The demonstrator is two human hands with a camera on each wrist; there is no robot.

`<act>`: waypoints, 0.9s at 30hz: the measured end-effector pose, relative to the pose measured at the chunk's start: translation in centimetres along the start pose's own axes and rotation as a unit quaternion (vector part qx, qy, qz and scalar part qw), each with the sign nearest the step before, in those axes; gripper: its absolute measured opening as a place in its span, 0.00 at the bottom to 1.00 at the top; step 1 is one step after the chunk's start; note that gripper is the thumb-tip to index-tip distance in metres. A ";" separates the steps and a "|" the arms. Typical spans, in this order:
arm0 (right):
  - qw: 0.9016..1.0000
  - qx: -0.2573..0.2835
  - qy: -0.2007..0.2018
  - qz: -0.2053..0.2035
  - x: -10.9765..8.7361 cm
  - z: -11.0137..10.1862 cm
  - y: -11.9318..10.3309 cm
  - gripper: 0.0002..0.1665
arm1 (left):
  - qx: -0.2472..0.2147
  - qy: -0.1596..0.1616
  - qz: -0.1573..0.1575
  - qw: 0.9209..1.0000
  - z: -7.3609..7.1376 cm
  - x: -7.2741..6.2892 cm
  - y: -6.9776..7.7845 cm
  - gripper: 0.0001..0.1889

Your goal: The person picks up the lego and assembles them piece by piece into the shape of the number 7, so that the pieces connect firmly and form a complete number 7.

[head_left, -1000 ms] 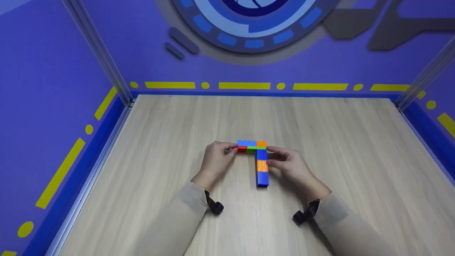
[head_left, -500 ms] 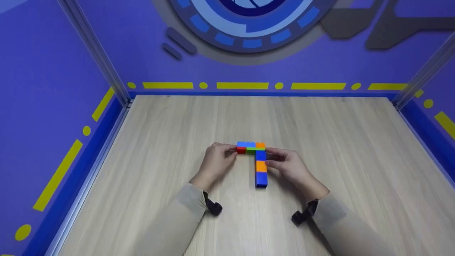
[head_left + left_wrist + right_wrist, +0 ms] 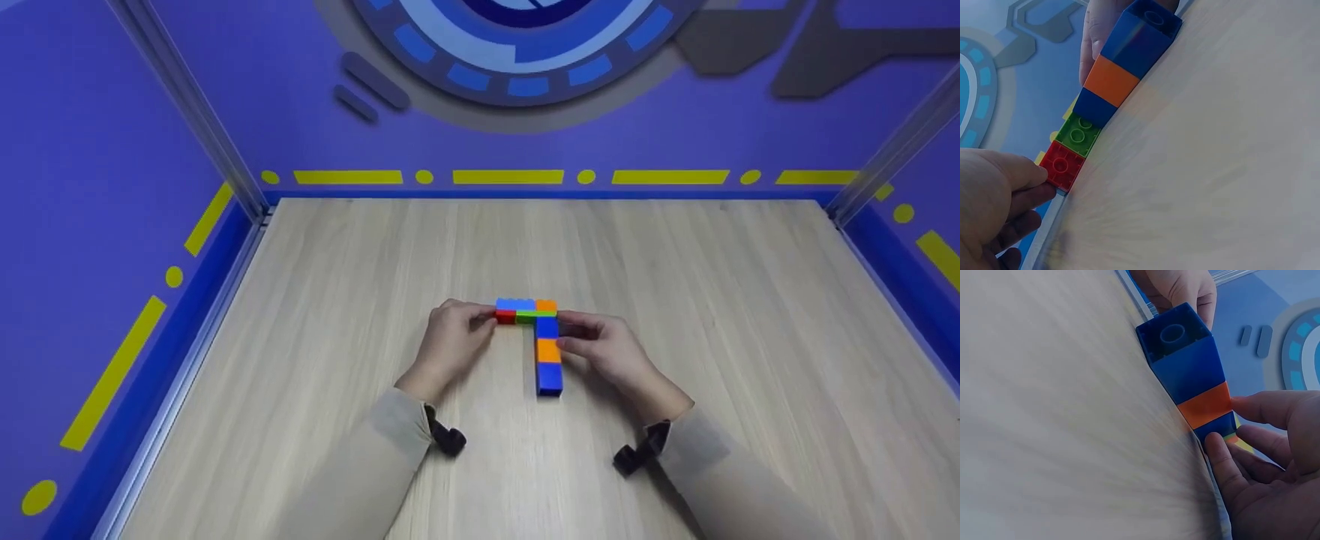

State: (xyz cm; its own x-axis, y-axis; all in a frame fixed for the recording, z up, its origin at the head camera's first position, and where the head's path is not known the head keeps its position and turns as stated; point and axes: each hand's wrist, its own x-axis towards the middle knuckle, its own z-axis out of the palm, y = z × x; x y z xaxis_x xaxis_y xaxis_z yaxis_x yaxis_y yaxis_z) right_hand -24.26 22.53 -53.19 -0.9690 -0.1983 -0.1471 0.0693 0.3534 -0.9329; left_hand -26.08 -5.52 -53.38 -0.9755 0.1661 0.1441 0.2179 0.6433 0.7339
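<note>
A joined toy brick model lies on the table between both hands. Its short row has a red brick and a green brick on the near side, with light blue and orange bricks behind. From the right end a dark blue, orange and dark blue column runs toward the person. My left hand holds the row's left end with thumb and index fingertips at the red brick. My right hand holds the right side, fingertips on the column's orange brick and farther back along the side. Hollow undersides face the wrist cameras.
The wood-grain table extends around the hands. A blue-purple panel with yellow marks stands at the back, with more panels at the sides. Each wrist carries a small black camera mount.
The head view shifts slightly, so the table and the model sit a little farther left in it. Both hands keep the same fingertip contact on the bricks.
</note>
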 end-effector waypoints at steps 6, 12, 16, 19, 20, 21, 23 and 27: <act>1.000 0.007 0.004 0.002 -0.3 0.0 0.1 0.32 | 0.017 0.016 0.013 1.000 0.1 0.0 0.2 0.12; 1.000 0.008 -0.001 0.006 -0.5 -0.1 0.1 0.32 | 0.019 0.022 0.002 1.000 0.2 0.0 0.3 0.11; 1.000 0.001 0.002 0.007 -0.8 -0.3 0.1 0.32 | 0.015 0.017 -0.002 1.000 0.5 0.0 0.4 0.11; 1.000 -0.011 0.002 0.003 -0.7 -0.3 -0.1 0.32 | 0.005 0.004 -0.007 1.000 0.4 0.2 0.4 0.12; 1.000 -0.018 -0.003 -0.001 -0.7 -0.4 -0.2 0.32 | 0.000 -0.002 -0.008 1.000 0.2 0.2 0.3 0.12; 1.000 -0.027 -0.010 -0.007 -0.7 -0.4 -0.3 0.32 | -0.006 -0.010 -0.008 1.000 0.1 0.3 0.2 0.12; 0.998 -0.050 -0.022 -0.023 -0.6 -0.8 -0.7 0.32 | -0.018 -0.026 -0.010 0.999 -0.5 0.2 0.0 0.13; 0.989 -0.127 -0.028 -0.064 -0.8 -2.7 -1.4 0.29 | 0.005 -0.041 -0.005 0.999 -2.2 -0.1 -0.5 0.20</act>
